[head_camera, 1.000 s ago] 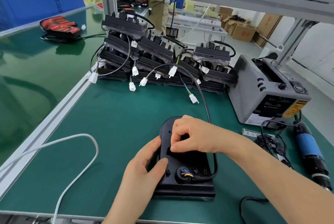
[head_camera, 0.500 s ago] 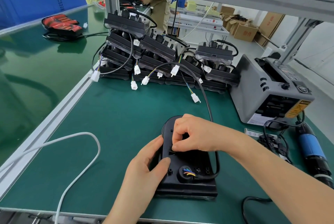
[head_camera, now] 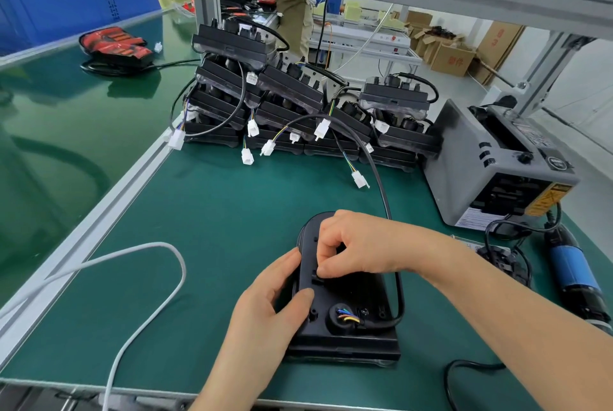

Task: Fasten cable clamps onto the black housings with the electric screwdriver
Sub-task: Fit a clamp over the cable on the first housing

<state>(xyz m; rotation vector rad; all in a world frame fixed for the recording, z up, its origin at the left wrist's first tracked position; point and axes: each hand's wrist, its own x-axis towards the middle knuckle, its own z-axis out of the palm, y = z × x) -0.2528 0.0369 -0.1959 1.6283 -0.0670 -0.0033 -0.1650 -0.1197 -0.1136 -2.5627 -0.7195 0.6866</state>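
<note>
Gripping black housing (head_camera: 351, 297), left hand (head_camera: 265, 311); right hand (head_camera: 361, 244) pinches small part (head_camera: 317, 280) atop.

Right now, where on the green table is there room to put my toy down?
The bare green mat between the stacked housings and the held housing is free, also left of it by the white cable. Crowded on the right: grey machine, screwdriver, black cords.
</note>
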